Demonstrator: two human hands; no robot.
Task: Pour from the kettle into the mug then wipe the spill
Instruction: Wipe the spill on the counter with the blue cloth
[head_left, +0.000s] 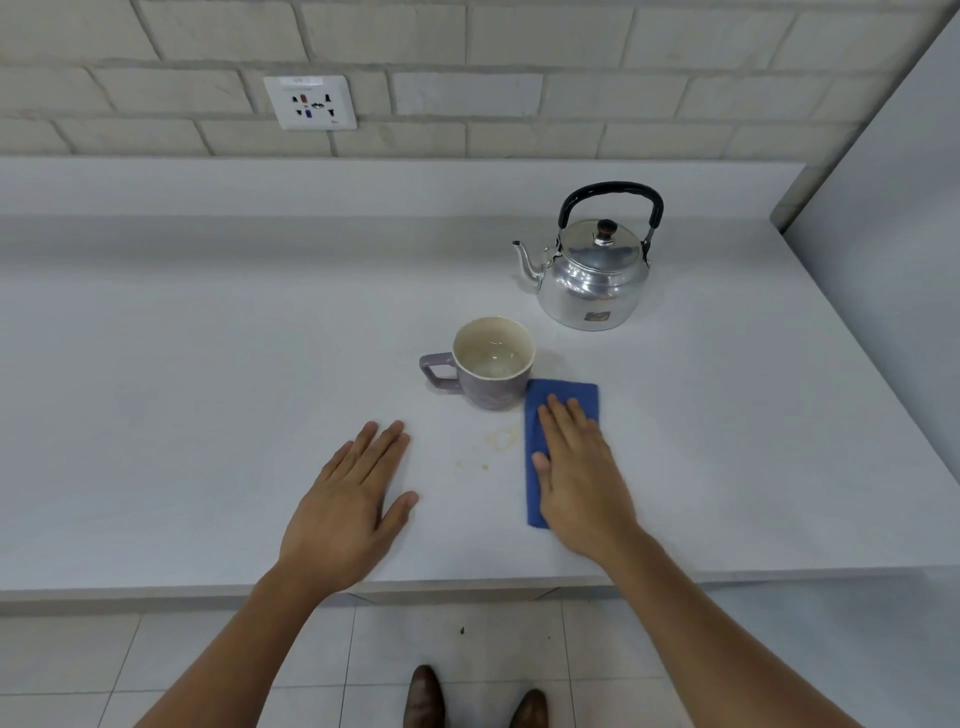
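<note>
Under the flat, spread fingers of the right hand (576, 467) lies the blue cloth (540, 415) (spill (501, 439) just left); mug (491, 361) beyond, kettle (595, 267) farther; left hand (348, 504) open on the desk (208, 364)

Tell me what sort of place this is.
Probably a kitchen or pantry counter. A metal kettle and a mug stand on a pale countertop, with a wall socket set in the brick-pattern wall behind and floor tiles below.

right hand (576, 478) flat on blue cloth (535, 431) | spill (501, 439) beside | left hand (348, 504) flat on counter (208, 389)
</note>
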